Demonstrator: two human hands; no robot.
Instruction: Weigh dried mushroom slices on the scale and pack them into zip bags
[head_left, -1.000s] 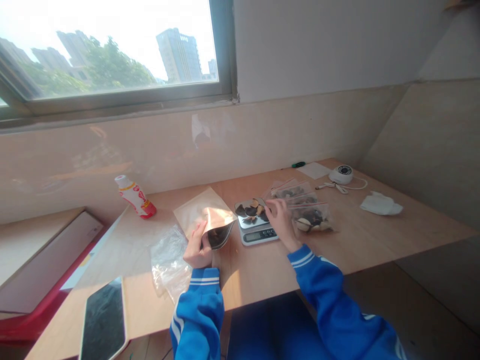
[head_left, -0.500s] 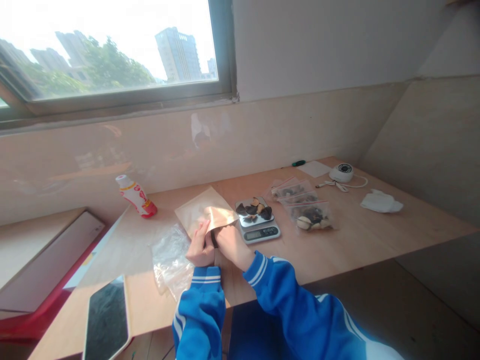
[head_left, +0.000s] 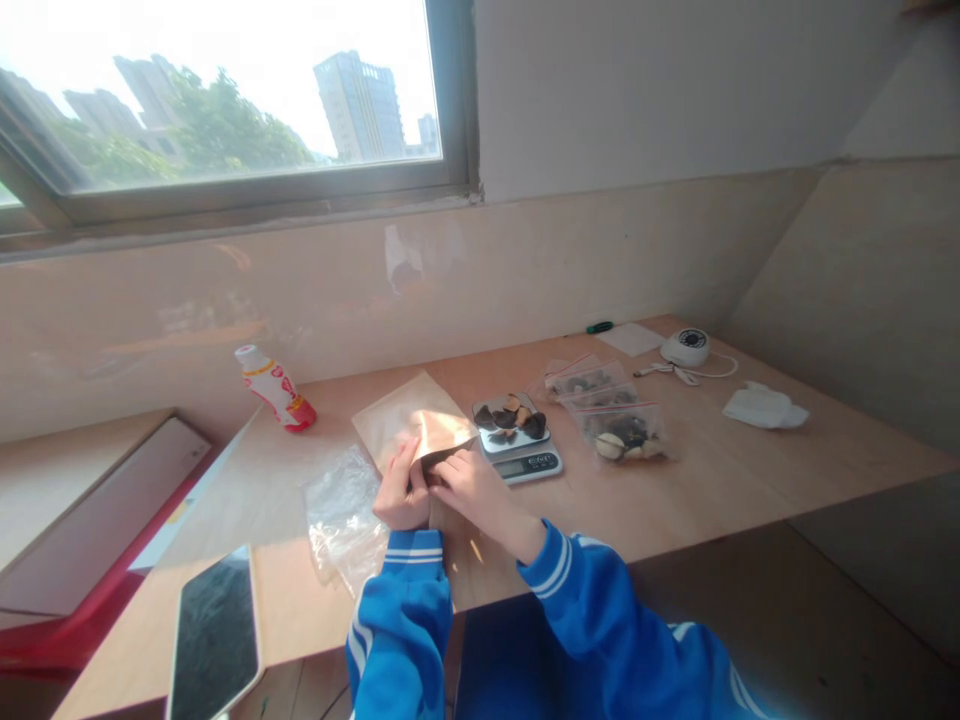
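A brown paper bag (head_left: 401, 410) lies on the table with its mouth facing me. My left hand (head_left: 401, 495) is closed on the near edge of that mouth. At the dark opening is my right hand (head_left: 484, 492), its fingers bent together and the tips partly hidden by the paper; what they hold, if anything, cannot be made out. Just right of the bag stands a white digital kitchen scale (head_left: 534, 466). On its plate lie several dark and tan dried pieces (head_left: 511, 418). Crumpled clear plastic (head_left: 341, 520) is spread left of my left hand.
Several zip bags (head_left: 630, 436) with dark and pale pieces lie right of the scale. Farther right are a white round device (head_left: 686, 346) with a cable and a white crumpled item (head_left: 765, 406). A drink bottle (head_left: 277, 390) and a tablet (head_left: 216, 630) are on the left.
My right hand has drawn back from inside the bag, toward me and to the right, so more of its fingers show. My left hand keeps its hold on the bag.
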